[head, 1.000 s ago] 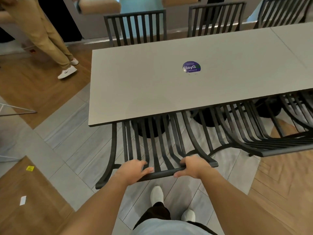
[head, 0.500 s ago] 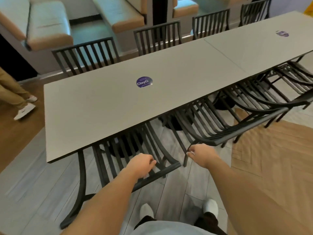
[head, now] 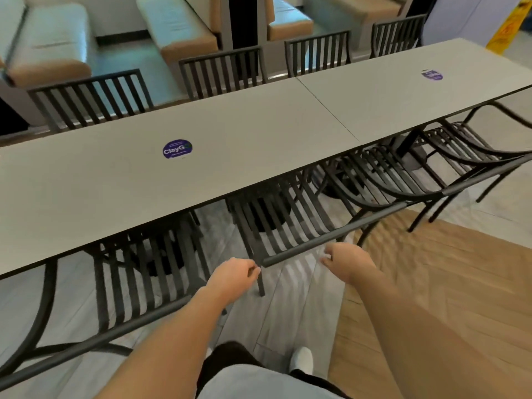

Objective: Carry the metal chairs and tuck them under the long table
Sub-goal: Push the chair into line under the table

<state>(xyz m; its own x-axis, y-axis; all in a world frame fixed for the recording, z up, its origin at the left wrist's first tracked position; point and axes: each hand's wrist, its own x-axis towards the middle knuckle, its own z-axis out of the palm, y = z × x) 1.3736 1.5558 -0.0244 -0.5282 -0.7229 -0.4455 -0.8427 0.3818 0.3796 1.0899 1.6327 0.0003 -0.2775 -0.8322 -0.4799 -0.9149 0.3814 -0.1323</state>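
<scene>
A long grey table [head: 259, 133] runs from near left to far right, with a purple round sticker [head: 177, 149] on it. Black slatted metal chairs are tucked under its near side: one at the left [head: 121, 286], one in the middle [head: 325, 234], and more to the right [head: 449, 180]. My left hand [head: 233, 276] hangs loosely curled just left of the middle chair's top rail and holds nothing. My right hand [head: 347, 262] hovers just below that rail, fingers loosely curled, also holding nothing.
Several more black chairs [head: 221, 72] stand along the table's far side, with cushioned bench seats [head: 178, 27] behind them. A yellow floor sign [head: 508, 24] stands at the far right. Grey tile lies under me and wood floor [head: 449, 283] to my right.
Both hands have let go of the left chair's top rail. My view has swung right, so that chair now lies to my left and my hands are near the middle chair's rail.
</scene>
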